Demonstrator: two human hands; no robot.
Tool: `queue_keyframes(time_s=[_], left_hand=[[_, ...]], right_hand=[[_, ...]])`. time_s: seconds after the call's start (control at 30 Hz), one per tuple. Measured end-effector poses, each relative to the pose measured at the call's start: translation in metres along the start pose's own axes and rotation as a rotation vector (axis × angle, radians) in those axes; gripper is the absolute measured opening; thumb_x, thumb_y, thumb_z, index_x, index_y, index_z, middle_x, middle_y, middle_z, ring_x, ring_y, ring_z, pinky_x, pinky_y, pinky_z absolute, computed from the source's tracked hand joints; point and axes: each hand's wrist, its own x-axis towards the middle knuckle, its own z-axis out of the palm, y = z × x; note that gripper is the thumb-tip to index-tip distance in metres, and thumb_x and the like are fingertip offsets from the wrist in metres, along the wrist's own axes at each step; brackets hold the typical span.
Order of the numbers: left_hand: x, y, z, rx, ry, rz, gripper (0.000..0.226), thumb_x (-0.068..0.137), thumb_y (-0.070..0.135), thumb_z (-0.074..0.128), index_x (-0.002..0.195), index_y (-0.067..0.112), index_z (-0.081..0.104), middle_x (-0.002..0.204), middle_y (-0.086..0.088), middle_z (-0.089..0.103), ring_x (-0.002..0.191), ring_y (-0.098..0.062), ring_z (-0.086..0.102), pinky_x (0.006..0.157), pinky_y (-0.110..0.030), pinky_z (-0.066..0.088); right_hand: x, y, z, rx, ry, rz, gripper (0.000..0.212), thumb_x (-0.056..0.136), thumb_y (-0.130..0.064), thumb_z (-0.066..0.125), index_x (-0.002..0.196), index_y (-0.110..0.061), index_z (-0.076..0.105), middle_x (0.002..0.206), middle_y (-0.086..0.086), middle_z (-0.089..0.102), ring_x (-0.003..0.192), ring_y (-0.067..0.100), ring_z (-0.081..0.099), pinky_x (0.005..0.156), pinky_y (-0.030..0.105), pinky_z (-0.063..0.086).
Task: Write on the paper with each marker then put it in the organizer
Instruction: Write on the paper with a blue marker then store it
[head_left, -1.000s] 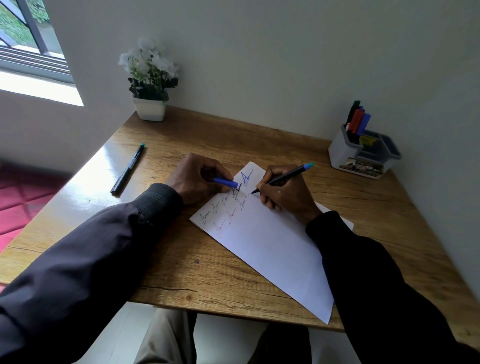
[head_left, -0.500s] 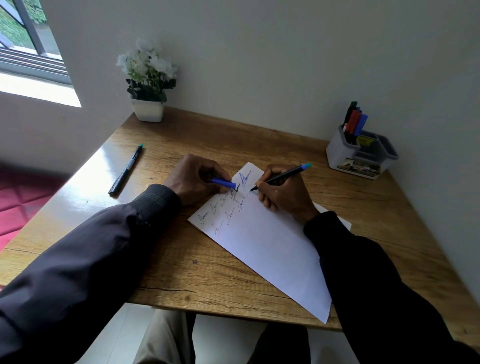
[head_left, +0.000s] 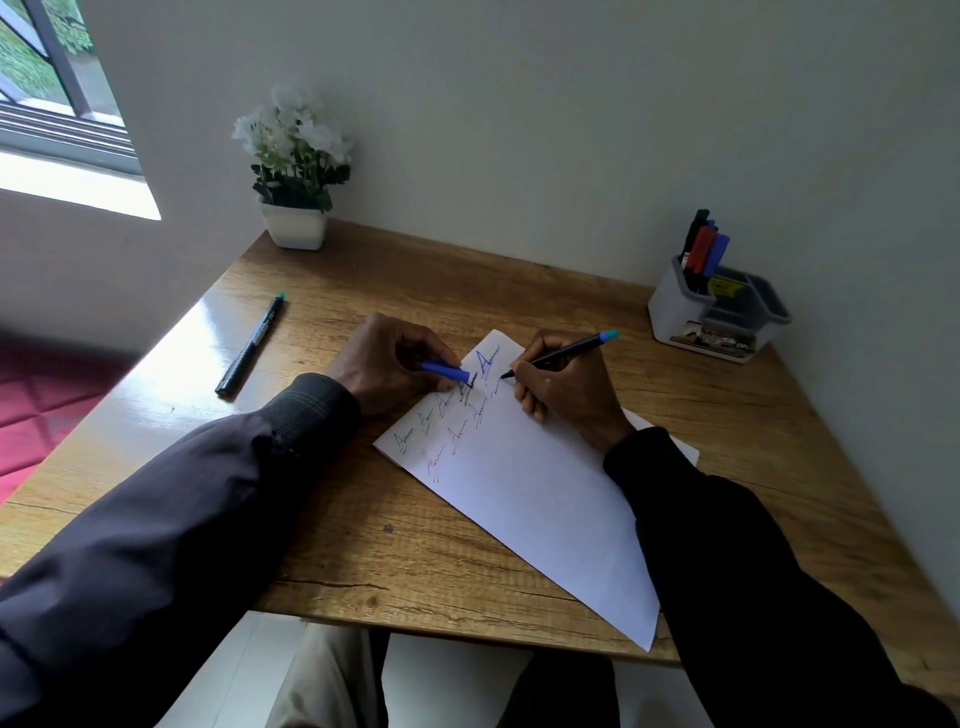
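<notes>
Wooden desk (head_left: 727, 415) in a pale-walled corner. Writing near the far end of the one paper (head_left: 545, 509) with one marker (head_left: 566, 351), gripping its barrel in the curled fingers of the right hand (head_left: 566, 395), tip touching the sheet. Pinching one blue cap (head_left: 444, 370) in the left hand (head_left: 384, 364) at the sheet's left edge, probably for quick recapping. Lying loose at far left: one spare marker (head_left: 249, 345). Standing at far right in the one organizer (head_left: 717, 317): at least three stored markers (head_left: 704, 249).

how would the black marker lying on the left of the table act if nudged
The black marker looks round and slim, so it would probably roll on the glossy table. It likely feels light and stiff.
</notes>
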Motion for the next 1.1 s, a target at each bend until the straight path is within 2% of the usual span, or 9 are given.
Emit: queue_keyframes(time_s=[0.17, 0.33, 0.47, 0.57, 0.73, 0.93, 1.1], left_hand=[[0.0006, 0.0005, 0.0004, -0.002, 0.003, -0.01, 0.021, 0.079, 0.008, 0.081, 0.1, 0.011, 0.077, 0.101, 0.007, 0.074, 0.088, 0.006, 0.069, 0.071, -0.009, 0.054], [0.0002, 0.0014, 0.0001, -0.006, 0.003, -0.014, 0.021, 0.08, 0.007, 0.081, 0.1, 0.011, 0.077, 0.1, 0.008, 0.073, 0.087, 0.009, 0.068, 0.069, -0.007, 0.053], [0.0001, 0.0019, 0.0006, -0.013, 0.012, -0.018, 0.021, 0.079, 0.006, 0.081, 0.099, 0.011, 0.078, 0.099, 0.008, 0.074, 0.087, 0.008, 0.068, 0.069, -0.007, 0.052], [0.0002, 0.0015, 0.0011, -0.007, 0.014, -0.021, 0.02, 0.08, 0.007, 0.081, 0.099, 0.012, 0.078, 0.099, 0.008, 0.074, 0.089, 0.007, 0.068, 0.068, -0.007, 0.053], [0.0004, 0.0016, 0.0008, -0.007, 0.014, -0.017, 0.021, 0.08, 0.006, 0.081, 0.099, 0.011, 0.078, 0.1, 0.007, 0.074, 0.089, 0.006, 0.068, 0.07, -0.007, 0.053], [-0.0002, 0.0018, 0.0003, 0.006, 0.008, -0.003, 0.02, 0.08, 0.007, 0.08, 0.099, 0.011, 0.077, 0.1, 0.007, 0.073, 0.089, 0.009, 0.067, 0.07, -0.006, 0.052], [0.0007, 0.0002, 0.0001, 0.02, 0.002, 0.005, 0.02, 0.08, 0.008, 0.08, 0.1, 0.011, 0.077, 0.101, 0.008, 0.073, 0.089, 0.011, 0.067, 0.071, -0.006, 0.052]], right_hand=[[0.0, 0.0008, -0.0009, 0.01, -0.008, -0.031, 0.014, 0.093, -0.003, 0.07, 0.081, -0.002, 0.064, 0.066, 0.021, 0.069, 0.047, 0.024, 0.062, 0.041, 0.028, 0.05], [-0.0055, -0.0021, -0.0031, 0.006, -0.077, -0.057, 0.015, 0.09, 0.006, 0.067, 0.079, 0.011, 0.06, 0.063, 0.028, 0.064, 0.042, 0.021, 0.057, 0.039, 0.025, 0.046], [-0.0057, -0.0015, -0.0034, -0.014, -0.134, -0.088, 0.013, 0.085, 0.01, 0.067, 0.074, 0.01, 0.06, 0.062, 0.028, 0.064, 0.044, 0.03, 0.054, 0.044, 0.03, 0.046], [-0.0053, -0.0016, -0.0027, -0.016, -0.124, -0.079, 0.012, 0.084, 0.01, 0.067, 0.074, 0.01, 0.06, 0.061, 0.028, 0.064, 0.044, 0.028, 0.054, 0.043, 0.028, 0.046], [-0.0044, -0.0009, 0.0001, 0.038, -0.009, -0.01, 0.015, 0.091, 0.0, 0.07, 0.082, 0.008, 0.062, 0.064, 0.024, 0.067, 0.044, 0.021, 0.058, 0.04, 0.024, 0.044], [-0.0068, -0.0034, -0.0037, 0.014, -0.127, -0.073, 0.014, 0.089, 0.008, 0.067, 0.076, 0.009, 0.06, 0.063, 0.025, 0.065, 0.042, 0.021, 0.057, 0.041, 0.025, 0.046], [-0.0062, -0.0019, -0.0038, -0.013, -0.151, -0.085, 0.014, 0.086, 0.011, 0.066, 0.073, 0.01, 0.06, 0.061, 0.027, 0.064, 0.042, 0.024, 0.054, 0.044, 0.027, 0.048]])
